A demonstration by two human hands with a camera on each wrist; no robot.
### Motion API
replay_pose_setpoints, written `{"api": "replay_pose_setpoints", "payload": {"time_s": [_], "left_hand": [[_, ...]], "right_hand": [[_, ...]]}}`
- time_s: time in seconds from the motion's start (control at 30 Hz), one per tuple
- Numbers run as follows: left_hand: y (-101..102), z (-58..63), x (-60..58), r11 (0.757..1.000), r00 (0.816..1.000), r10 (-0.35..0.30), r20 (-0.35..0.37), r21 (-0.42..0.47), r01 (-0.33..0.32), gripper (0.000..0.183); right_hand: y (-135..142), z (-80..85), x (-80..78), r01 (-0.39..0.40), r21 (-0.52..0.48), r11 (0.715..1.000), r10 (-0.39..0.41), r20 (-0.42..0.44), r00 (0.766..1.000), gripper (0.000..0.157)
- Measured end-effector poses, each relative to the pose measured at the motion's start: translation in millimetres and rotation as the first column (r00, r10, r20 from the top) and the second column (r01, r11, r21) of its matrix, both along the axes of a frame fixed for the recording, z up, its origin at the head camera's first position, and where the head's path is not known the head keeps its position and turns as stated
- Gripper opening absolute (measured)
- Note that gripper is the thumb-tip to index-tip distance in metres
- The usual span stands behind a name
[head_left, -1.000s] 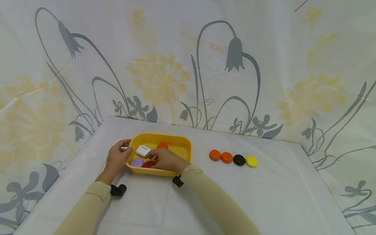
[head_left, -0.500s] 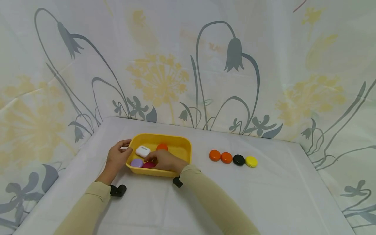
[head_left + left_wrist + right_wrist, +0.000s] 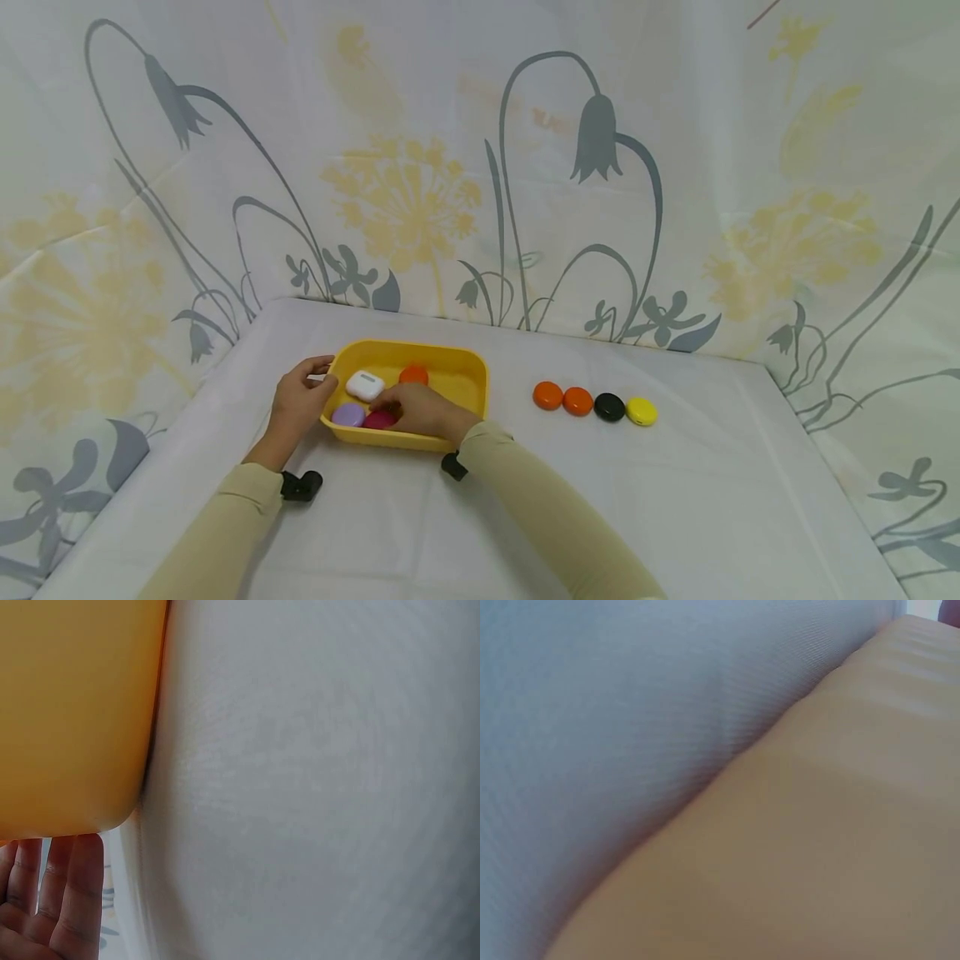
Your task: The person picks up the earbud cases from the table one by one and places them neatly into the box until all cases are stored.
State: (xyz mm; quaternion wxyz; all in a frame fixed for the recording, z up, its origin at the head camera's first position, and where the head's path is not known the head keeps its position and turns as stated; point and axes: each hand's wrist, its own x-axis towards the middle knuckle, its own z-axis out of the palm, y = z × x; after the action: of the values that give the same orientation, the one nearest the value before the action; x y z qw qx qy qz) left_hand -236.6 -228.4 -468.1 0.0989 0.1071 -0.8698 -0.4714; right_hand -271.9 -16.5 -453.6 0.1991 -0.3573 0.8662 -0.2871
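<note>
A yellow plastic bin [image 3: 468, 360] stands on the table. My left hand [image 3: 298, 400] is at its left end; in the left wrist view its fairly straight fingers [image 3: 81, 896] touch the bin's outer wall. My right hand [image 3: 423, 410] reaches over the front rim and pinches a crimson round disc [image 3: 379, 419] lying on the bin floor; the fingertips are partly hidden. Left of that disc lies a lilac one [image 3: 348, 415]. Behind them are a white earbud case [image 3: 365, 385] and an orange disc [image 3: 414, 375]. The right wrist view shows mostly the bin's outer wall [image 3: 802, 855].
Right of the bin, a row of glossy round discs lies on the white tablecloth [image 3: 720, 483]: two orange, the first [image 3: 547, 396] and second [image 3: 577, 402], then black [image 3: 610, 407] and yellow [image 3: 641, 411]. A flower-patterned curtain [image 3: 420, 183] hangs behind the table.
My right hand has stayed at the crimson disc, its fingertips shifting only slightly over it. The left hand and the bin have kept their places.
</note>
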Motion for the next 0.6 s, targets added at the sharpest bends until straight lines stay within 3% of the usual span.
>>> {"api": "replay_pose_setpoints", "payload": {"time_s": [0.3,0.6], "left_hand": [[0.2,-0.7,-0.2,1.000,1.000,-0.003,-0.005,-0.003,0.003,0.042],[0.4,-0.4,0.4,1.000,1.000,-0.003,-0.002,-0.008,0.003,0.041]], "right_hand": [[0.0,3.6,1.5,-0.006,0.003,1.000,0.006,-0.057,0.998,0.039],[0.8,7.0,1.7,0.016,-0.006,1.000,-0.016,-0.039,0.999,0.040]]}}
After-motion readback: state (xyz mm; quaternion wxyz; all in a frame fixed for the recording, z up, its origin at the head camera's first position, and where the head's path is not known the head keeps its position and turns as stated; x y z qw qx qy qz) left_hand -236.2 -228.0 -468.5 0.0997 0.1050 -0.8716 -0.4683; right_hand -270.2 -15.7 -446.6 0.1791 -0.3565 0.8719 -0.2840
